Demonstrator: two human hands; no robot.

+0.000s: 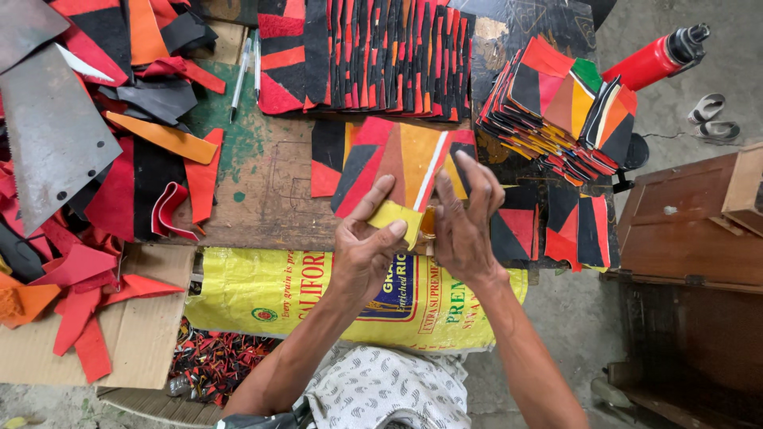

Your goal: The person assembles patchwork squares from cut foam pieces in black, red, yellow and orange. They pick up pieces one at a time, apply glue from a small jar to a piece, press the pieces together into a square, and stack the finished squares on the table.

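Soft, even daylight fills the scene with only faint shadows and no glare. The focus is sharp throughout, and the wide lens bends lines near the edges.

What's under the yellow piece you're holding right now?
Below the yellow piece, pinched by the left hand with the right hand alongside, lies a patchwork panel on the worn table. The hands cover the panel's lower edge.

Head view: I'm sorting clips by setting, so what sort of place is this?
Probably a small leather or patchwork craft workshop: a worn wooden table heaped with red, black and orange offcuts, stacks of sewn multicoloured panels, and a box of scraps on the floor.
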